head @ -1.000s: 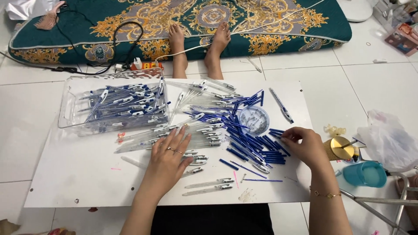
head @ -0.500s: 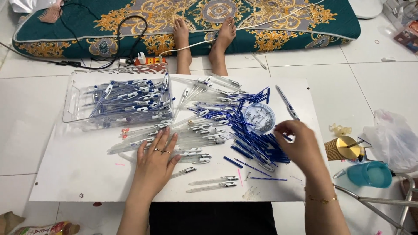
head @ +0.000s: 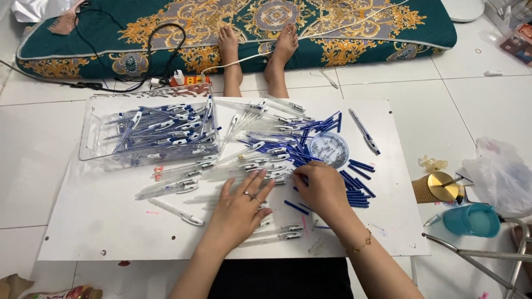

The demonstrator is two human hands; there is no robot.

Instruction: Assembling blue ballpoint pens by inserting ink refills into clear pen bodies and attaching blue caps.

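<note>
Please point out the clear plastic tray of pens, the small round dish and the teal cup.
clear plastic tray (head: 91,145), head view, its left wall.
small round dish (head: 329,149), head view, its middle.
teal cup (head: 472,220), head view, its side.

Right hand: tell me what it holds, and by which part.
Cannot be told. The right hand rests knuckles-up on the pile of blue plastic pen refills, its fingers curled under, hiding any grip.
</note>
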